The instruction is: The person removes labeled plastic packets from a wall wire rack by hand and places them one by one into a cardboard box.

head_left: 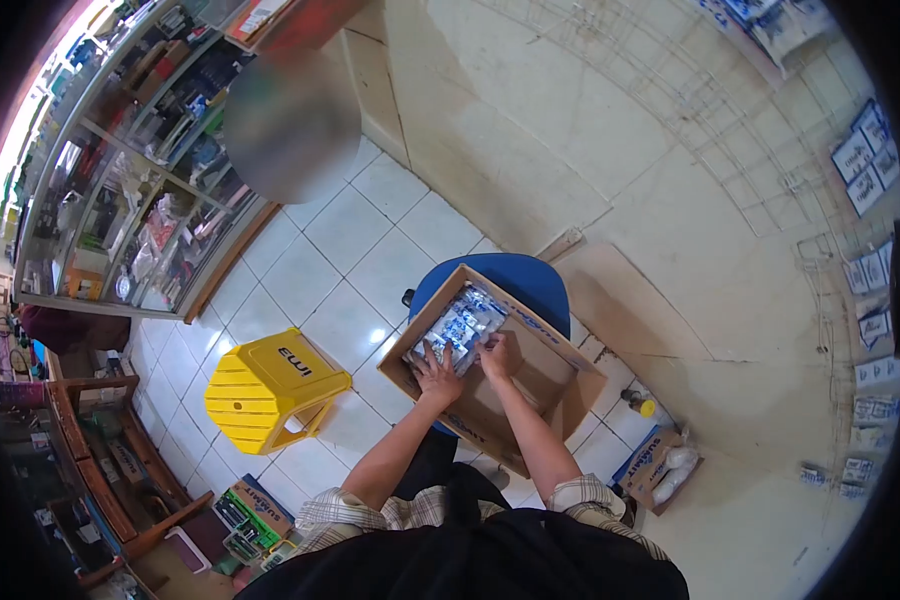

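An open cardboard box (pixel 560 420) sits tilted across a blue chair (pixel 515 270) in front of me. Small blue-and-white packets in clear plastic (pixel 467 318) fill its far left part. My left hand (pixel 437 378) lies on the near edge of these packets, fingers spread. Beside it, my right hand (pixel 498 358) is closed, its fingers bent at the packets' right edge and seeming to pinch one. The fingertips are partly hidden. Bare cardboard shows in the box's right part.
A yellow plastic stool (pixel 275 390) stands left on the white tiles (pixel 350 310). Glass display shelves (pixel 140 170) rise beyond it. A small carton with white bundles (pixel 660 470) sits at right by the wall. Wire racks (pixel 750 150) hold hanging packets (pixel 868 160). A green-and-brown carton (pixel 255 520) lies lower left.
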Demonstrator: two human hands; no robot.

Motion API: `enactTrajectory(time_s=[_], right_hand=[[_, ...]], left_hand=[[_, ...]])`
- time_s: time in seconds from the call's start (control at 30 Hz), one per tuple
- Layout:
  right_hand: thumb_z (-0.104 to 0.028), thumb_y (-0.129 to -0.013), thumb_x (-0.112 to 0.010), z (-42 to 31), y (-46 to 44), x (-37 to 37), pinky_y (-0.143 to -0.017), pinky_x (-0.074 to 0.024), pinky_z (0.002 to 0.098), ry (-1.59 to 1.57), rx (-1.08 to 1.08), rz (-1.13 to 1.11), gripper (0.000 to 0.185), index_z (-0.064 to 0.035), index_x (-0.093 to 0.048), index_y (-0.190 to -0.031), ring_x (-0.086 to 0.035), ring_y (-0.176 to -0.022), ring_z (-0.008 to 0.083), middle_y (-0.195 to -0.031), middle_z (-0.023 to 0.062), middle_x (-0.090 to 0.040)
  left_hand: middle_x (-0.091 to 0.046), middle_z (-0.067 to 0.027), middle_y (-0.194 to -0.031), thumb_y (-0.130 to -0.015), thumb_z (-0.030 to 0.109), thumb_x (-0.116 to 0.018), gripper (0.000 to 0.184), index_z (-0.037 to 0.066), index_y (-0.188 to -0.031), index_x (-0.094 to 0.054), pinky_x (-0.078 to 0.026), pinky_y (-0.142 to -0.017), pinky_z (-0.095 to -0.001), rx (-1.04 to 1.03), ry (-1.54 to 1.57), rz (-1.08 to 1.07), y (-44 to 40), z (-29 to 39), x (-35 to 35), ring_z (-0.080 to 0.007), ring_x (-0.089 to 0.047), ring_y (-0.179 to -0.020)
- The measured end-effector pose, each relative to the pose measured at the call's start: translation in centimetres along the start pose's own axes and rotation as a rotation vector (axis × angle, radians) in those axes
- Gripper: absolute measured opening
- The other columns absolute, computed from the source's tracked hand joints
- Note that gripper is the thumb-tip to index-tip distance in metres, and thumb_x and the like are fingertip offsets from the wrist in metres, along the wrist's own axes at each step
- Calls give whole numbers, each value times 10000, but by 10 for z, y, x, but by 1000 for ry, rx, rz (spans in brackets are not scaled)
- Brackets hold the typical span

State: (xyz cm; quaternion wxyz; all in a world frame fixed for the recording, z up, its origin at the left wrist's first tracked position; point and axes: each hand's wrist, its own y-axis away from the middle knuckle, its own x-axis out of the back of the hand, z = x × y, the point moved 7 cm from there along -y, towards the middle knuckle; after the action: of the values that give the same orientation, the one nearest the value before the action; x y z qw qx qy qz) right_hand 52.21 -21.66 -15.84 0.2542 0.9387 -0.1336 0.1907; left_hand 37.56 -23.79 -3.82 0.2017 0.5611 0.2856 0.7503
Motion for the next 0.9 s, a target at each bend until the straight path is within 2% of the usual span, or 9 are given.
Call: enactTrajectory(time_s=[0.07,0.1,0.2,0.23,0.4,0.6,0.73,0.8,0.9], right_hand=[[-114,-727,-610,-11,8,15,-442,-471,249,87,136,45,348,-25,-387,-979,-545,-649,153,-870,106,-495],[-123,-748,-584,-32,25,31,-470,-477,253,56,90,31,339,-12,-392,-1005,-546,-672,156,-885,114,-492],[-134,-743,-586,-74,67,73,-584,-473,260,-242,82,-129,343,-11,-427,-1022,-529,-773,176,-907,131,-495],[-122,-760,-562,-86,81,91,-595,-473,257,-219,212,-98,286,-9,-453,-1000,-537,-744,168,-914,121,-497],[-87,-785,-517,-111,161,220,-593,-474,239,-216,421,42,214,-11,-483,-981,-548,-711,143,-924,98,-490],[-109,-817,-484,17,253,379,-566,-458,229,-282,320,419,174,-24,-494,-969,-547,-703,125,-863,69,-535],[-126,-800,-488,172,328,439,-530,-447,238,-362,110,627,145,-30,-517,-905,-555,-657,147,-757,72,-550],[-140,-773,-498,255,379,453,-541,-448,294,-154,17,803,151,-33,-516,-878,-566,-652,215,-731,113,-561],[-164,-719,-516,371,468,448,-600,-431,383,82,-219,930,174,-35,-518,-836,-553,-686,318,-744,184,-551]], left_hand=[[-15,-191,-1346,-711,432,-541,768,183,-1312,-132,-200,-936,-534,-2,-70,73,4,5,7,-456,-63,-1204],[-147,-198,-1318,-707,387,-564,738,137,-1291,-190,-227,-928,-526,-41,-67,149,16,15,21,-438,-140,-1192],[-299,-199,-1235,-679,333,-605,716,94,-1255,-254,-260,-916,-507,-285,67,382,42,47,36,-423,-239,-1151],[-403,-185,-1122,-665,255,-619,649,61,-1201,-310,-301,-895,-471,-373,106,503,65,65,52,-388,-328,-1091],[-439,-171,-1048,-691,149,-572,495,45,-1131,-372,-347,-852,-403,-749,283,647,151,149,61,-346,-383,-1021],[-518,-125,-972,-735,75,-528,312,30,-1038,-467,-379,-813,-356,-1196,537,449,252,251,-18,-285,-475,-940],[-557,-116,-888,-748,80,-511,257,60,-1004,-510,-415,-753,-349,-1231,509,-7,275,286,-129,-273,-517,-874],[-561,-128,-883,-744,111,-525,224,49,-958,-526,-433,-710,-354,-1289,381,-41,252,281,-190,-277,-535,-831],[-580,-126,-808,-735,162,-529,173,68,-878,-552,-446,-677,-366,-1055,94,-63,210,253,-250,-286,-556,-773]])
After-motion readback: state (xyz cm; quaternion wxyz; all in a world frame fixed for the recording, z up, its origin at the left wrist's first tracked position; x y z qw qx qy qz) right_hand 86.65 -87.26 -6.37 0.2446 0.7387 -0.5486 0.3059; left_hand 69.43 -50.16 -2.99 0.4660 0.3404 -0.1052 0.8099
